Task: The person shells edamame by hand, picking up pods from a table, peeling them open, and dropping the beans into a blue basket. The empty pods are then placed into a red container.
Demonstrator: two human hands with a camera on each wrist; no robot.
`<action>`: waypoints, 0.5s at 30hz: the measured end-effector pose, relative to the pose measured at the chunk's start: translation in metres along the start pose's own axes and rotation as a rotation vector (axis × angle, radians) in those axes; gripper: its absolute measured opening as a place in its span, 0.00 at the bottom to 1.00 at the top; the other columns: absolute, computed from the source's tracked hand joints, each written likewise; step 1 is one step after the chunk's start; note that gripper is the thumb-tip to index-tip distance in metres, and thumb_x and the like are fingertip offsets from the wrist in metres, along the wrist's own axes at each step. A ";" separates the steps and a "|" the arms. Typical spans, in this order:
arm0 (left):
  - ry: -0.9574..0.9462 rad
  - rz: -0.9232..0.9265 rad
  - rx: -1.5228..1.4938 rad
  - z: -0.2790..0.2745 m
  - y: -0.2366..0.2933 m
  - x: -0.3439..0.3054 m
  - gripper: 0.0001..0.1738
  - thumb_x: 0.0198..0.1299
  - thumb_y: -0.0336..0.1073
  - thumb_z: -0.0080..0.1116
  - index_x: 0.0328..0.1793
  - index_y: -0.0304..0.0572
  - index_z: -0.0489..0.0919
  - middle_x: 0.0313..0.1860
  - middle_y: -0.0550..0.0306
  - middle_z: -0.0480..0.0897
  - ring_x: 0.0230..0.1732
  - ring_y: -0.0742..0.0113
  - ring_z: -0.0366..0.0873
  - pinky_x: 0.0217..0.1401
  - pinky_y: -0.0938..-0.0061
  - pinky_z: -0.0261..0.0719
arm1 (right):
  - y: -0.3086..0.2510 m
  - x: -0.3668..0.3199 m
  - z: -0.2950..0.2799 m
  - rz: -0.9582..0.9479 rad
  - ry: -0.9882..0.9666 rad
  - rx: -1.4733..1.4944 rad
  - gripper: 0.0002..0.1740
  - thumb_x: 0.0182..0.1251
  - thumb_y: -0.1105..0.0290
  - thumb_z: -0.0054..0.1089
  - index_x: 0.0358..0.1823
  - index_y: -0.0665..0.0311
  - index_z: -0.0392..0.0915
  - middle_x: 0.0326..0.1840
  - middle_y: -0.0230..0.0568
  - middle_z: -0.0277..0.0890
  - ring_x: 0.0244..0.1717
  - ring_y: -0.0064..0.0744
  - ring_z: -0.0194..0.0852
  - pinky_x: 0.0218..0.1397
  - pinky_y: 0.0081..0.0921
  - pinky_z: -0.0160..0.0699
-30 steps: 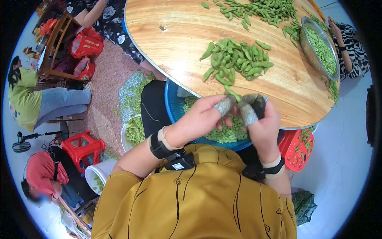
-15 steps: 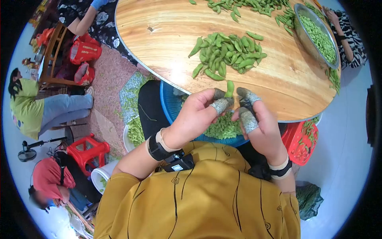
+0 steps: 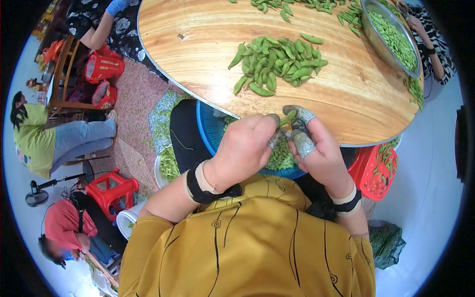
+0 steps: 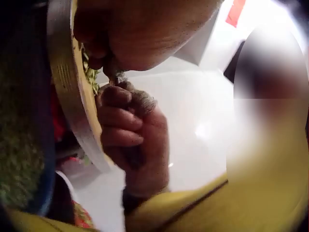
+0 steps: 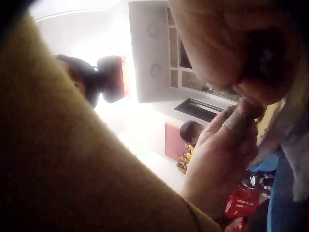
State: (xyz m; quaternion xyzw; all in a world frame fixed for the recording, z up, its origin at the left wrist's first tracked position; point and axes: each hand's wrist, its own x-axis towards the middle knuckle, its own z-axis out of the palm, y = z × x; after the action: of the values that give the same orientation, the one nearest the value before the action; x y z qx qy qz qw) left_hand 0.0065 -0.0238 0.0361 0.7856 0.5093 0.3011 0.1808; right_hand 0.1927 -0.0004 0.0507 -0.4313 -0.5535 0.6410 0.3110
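Note:
Over the table's near edge, my two hands meet at a green edamame pod (image 3: pixel 287 118). The left hand (image 3: pixel 247 143) pinches one end of it between thumb and forefinger. From the other side, the right hand (image 3: pixel 321 153) has its thumb and forefinger about the pod. Worn grey coverings wrap fingertips on both hands. Just beyond lies a pile of whole pods (image 3: pixel 279 64) on the wooden table (image 3: pixel 198 64). Under my hands, a blue basin (image 3: pixel 210 131) holds shelled green beans (image 3: pixel 282 156). In both wrist views the pod is mostly hidden by the fingers.
A metal bowl of shelled beans (image 3: pixel 393 39) stands at the table's right, near another person's hands. A red basket (image 3: pixel 373 173) with pods sits below the right edge. On the left are a white bucket (image 3: pixel 129 218), a red stool (image 3: pixel 113 190) and several people.
The left hand has turned and tipped the pod toward the right hand, whose fingers have closed in on it. The table and pile have shifted slightly up and left in the head view.

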 end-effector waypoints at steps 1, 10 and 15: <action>0.003 0.033 0.002 0.000 -0.002 -0.001 0.08 0.60 0.23 0.54 0.45 0.32 0.77 0.31 0.58 0.80 0.31 0.76 0.76 0.32 0.73 0.74 | 0.002 0.000 -0.002 0.059 -0.040 0.069 0.19 0.62 0.79 0.47 0.56 0.66 0.72 0.25 0.27 0.70 0.22 0.18 0.67 0.27 0.18 0.68; -0.430 -0.611 -1.385 -0.010 -0.021 -0.004 0.07 0.62 0.33 0.59 0.42 0.36 0.79 0.25 0.65 0.77 0.21 0.81 0.69 0.24 0.83 0.66 | -0.016 -0.006 -0.012 0.427 -0.258 0.607 0.18 0.66 0.73 0.46 0.58 0.61 0.70 0.24 0.24 0.66 0.17 0.11 0.58 0.17 0.12 0.58; -0.153 -0.146 -0.223 -0.002 -0.004 -0.001 0.10 0.51 0.28 0.65 0.39 0.35 0.77 0.24 0.53 0.76 0.23 0.63 0.75 0.24 0.72 0.72 | -0.004 -0.002 -0.002 0.277 -0.187 0.280 0.17 0.65 0.74 0.45 0.55 0.63 0.72 0.24 0.25 0.66 0.17 0.12 0.59 0.17 0.13 0.62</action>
State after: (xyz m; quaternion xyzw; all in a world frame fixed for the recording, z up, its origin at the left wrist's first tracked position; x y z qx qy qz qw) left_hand 0.0017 -0.0232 0.0346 0.7421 0.5132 0.2811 0.3269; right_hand 0.1950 -0.0001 0.0548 -0.3947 -0.4207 0.7855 0.2241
